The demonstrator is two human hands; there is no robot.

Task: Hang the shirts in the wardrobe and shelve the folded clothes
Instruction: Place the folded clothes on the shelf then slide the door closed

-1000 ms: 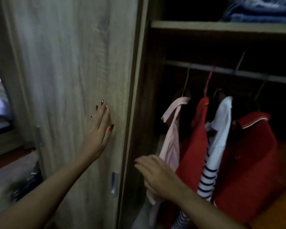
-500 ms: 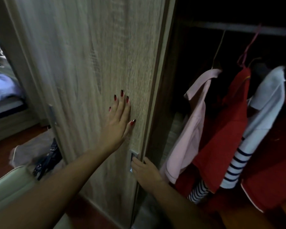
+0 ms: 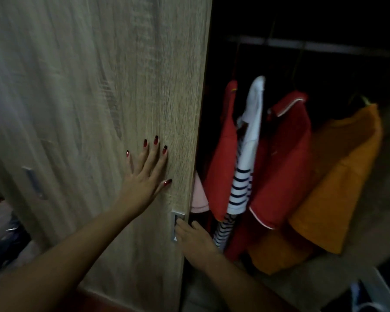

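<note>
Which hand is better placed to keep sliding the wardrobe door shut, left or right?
Probably the right hand: its fingers sit in the recessed metal handle at the sliding door's edge. The left hand lies flat and open on the panel, so it can only push by friction.

The sliding door [image 3: 99,109] is standing left of the wardrobe opening. The left hand [image 3: 144,176] is lying flat on the door, above the recessed handle [image 3: 175,226] at its right edge, where the right hand [image 3: 196,239] is touching. Right of the door, 5 shirts [image 3: 279,165] are hanging under the rail [image 3: 313,45].
</note>
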